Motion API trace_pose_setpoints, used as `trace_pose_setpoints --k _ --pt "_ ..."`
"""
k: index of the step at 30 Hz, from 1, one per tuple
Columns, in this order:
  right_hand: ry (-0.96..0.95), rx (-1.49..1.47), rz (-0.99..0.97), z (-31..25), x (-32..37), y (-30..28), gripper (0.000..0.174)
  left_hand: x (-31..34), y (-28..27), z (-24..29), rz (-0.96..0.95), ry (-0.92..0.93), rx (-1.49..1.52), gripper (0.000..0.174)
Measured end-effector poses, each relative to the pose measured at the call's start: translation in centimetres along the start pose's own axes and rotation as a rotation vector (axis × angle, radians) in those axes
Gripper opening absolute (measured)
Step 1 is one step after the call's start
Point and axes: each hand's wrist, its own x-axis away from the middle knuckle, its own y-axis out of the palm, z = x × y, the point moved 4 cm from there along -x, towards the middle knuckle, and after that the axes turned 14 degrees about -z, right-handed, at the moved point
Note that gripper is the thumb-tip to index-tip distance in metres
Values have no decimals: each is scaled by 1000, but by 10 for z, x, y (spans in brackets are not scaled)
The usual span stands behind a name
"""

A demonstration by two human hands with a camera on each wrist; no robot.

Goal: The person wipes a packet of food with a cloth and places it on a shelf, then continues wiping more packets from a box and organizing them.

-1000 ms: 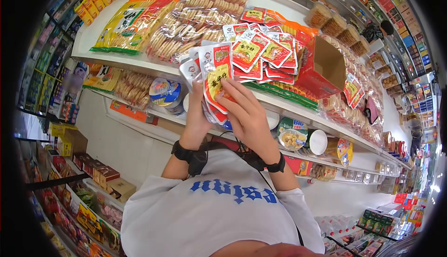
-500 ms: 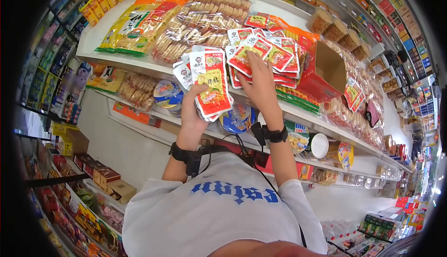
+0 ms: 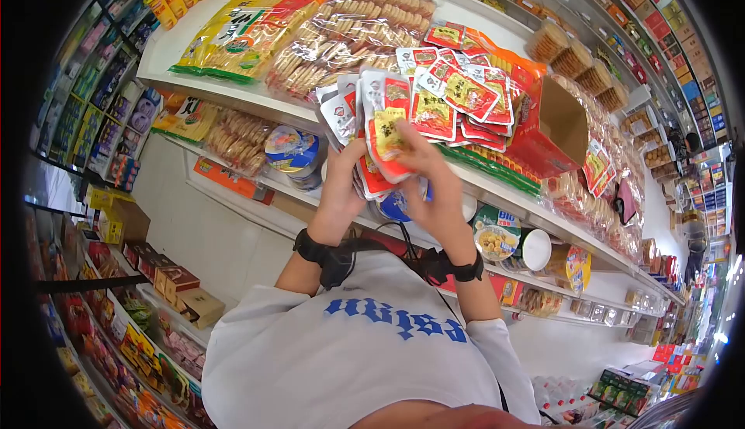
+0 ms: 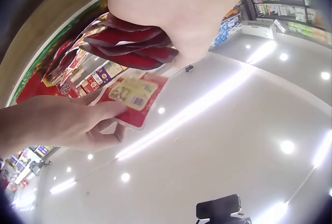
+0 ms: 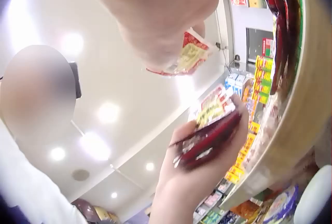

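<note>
Red-and-white packets [image 3: 339, 122] sit stacked in the left-hand grip [image 3: 344, 179], its fingers and thumb curled round them. The right-hand grip [image 4: 96, 123] pinches a single packet [image 4: 134, 99] between thumb and fingers, just apart from that stack in both wrist views. Black bands [image 3: 466, 270] circle both wrists, and a white shirt [image 3: 365, 343] lies behind them. Just beyond the fingers, a loose heap of similar packets [image 3: 469, 95] lies on the white shelf [image 3: 168, 46], beside an open red box [image 3: 535, 145]. Left of the heap comes a clear bag of biscuits [image 3: 353, 37], then a yellow bag [image 3: 248, 33]. One level down stand a blue bowl [image 3: 292, 149] and a green bowl [image 3: 497, 233].
</note>
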Motion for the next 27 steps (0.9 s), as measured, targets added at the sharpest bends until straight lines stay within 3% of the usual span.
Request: trace_pose_setpoints --k 1,4,6,8,10,12,16,19,20,23,24,27 --pt "-2 -19 -100 -3 1 5 38 0 -1 -4 -16 20 19 51" --pt "41 -132 -164 -1 5 -10 45 -1 -10 -12 -51 -30 -27 54" --pt "253 -222 102 14 10 -4 48 5 5 -14 -107 -68 -70 58" --pt "352 -159 339 15 12 -4 63 13 17 -22 -118 -51 -139 55" --pt "349 -316 411 19 17 -3 72 16 21 -28 -174 -62 -138 55" --pt "425 -758 266 18 23 -2 81 19 25 -30 -179 -72 -211 57" --pt "387 -808 278 17 40 -7 72 22 32 -40 -177 10 -172 55" --pt "332 -800 361 12 44 -19 66 14 42 -35 -276 -99 -534 65" --pt "338 -804 387 14 48 -22 61 11 47 -33 -251 -131 -640 58" --pt "392 -766 466 7 55 -28 60 -4 71 -27 -346 131 -885 52" --pt "392 -720 484 9 57 -28 60 -6 68 -34 -331 125 -871 45" --pt "386 -697 504 14 66 -35 60 -1 56 -55 -323 -162 -836 46"
